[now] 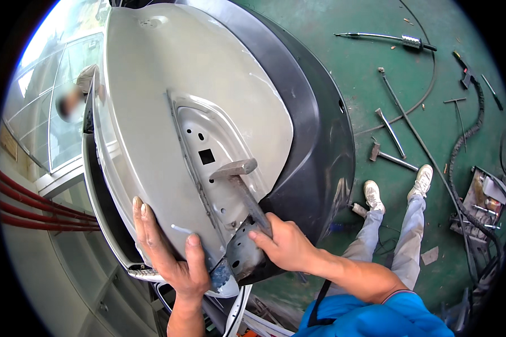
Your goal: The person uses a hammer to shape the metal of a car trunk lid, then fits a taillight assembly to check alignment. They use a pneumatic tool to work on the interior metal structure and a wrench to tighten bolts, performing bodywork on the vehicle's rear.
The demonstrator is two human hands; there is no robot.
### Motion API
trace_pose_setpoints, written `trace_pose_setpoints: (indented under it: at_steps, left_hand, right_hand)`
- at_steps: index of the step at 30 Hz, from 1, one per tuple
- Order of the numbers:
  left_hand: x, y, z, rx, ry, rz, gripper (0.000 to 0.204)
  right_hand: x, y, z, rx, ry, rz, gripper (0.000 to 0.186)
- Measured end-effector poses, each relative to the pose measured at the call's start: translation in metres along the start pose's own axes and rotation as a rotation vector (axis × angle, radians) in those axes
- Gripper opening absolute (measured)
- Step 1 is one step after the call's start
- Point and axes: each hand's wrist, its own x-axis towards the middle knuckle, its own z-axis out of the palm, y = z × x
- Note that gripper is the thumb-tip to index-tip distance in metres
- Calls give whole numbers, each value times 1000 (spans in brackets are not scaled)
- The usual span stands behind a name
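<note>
In my right hand (284, 242) is a body hammer (243, 191), its grey handle wrapped by my fingers. The hammer's head hovers over or rests by the recessed lamp pocket (208, 135) of a beige car body panel (146, 73); whether it touches I cannot tell. My left hand (171, 253) lies on the panel's near left part with its fingers stretched out. Between the hands, the panel's lower corner (225, 281) shows bluish bare patches. A dark perforated metal piece (244, 250) sits just below my right hand.
A dark bumper (320, 140) curves along the panel's right side. On the green floor lie a slide hammer (410, 42), two hammers (391, 132), a long rod (410, 121), a cable (480, 106) and a tool tray (483, 196). Red pipes (39, 208) run at left, near another person (76, 95).
</note>
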Motion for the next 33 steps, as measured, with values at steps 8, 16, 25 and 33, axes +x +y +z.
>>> trace_pose_setpoints:
  at_steps: [8, 16, 25, 33]
  left_hand:
    - [1, -3, 0, 8, 18, 18, 71]
    - [-5, -1, -5, 42, 14, 9, 70]
    - [11, 6, -6, 63, 12, 42, 69]
    - [13, 35, -25, 122, 22, 6, 79]
  right_hand:
    - [-10, 10, 6, -43, -12, 84, 29]
    - [-20, -1, 7, -6, 6, 101, 29]
    - [-44, -28, -38, 176, 36, 188, 28]
    - [-134, 135, -303, -97, 851, 463, 36]
